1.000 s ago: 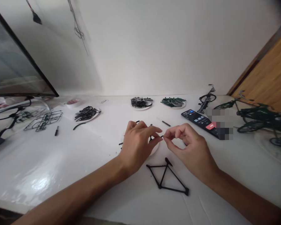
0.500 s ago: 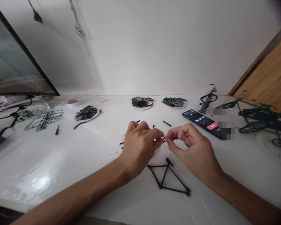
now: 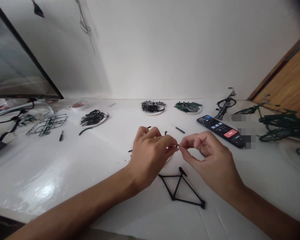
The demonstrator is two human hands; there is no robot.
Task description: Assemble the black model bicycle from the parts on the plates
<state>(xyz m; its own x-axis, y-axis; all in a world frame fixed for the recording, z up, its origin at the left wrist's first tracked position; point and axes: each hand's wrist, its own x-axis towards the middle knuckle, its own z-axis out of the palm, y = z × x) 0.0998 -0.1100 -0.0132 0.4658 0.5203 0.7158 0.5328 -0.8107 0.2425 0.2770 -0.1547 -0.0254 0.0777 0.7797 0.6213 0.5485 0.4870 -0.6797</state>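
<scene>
My left hand (image 3: 150,155) and my right hand (image 3: 210,158) meet fingertip to fingertip above the white table (image 3: 90,166). Both pinch a tiny black part (image 3: 177,145) between thumb and forefinger. What the part is I cannot make out. A black model bicycle frame (image 3: 181,188) lies flat on the table just below my hands. Under my left hand a small white plate (image 3: 168,158) with a few black bits shows only at its edge.
White plates hold black parts (image 3: 93,117), more black parts (image 3: 152,106) and green parts (image 3: 187,107). A phone (image 3: 221,130) with a running timer lies right. Finished model bicycles (image 3: 277,125) stand far right. Green sprues (image 3: 47,124), a monitor (image 3: 15,66) and a small screwdriver (image 3: 177,128) are around.
Both hands have drifted slightly right while staying pinched together on the small part. The view has tilted a little; nothing else moved.
</scene>
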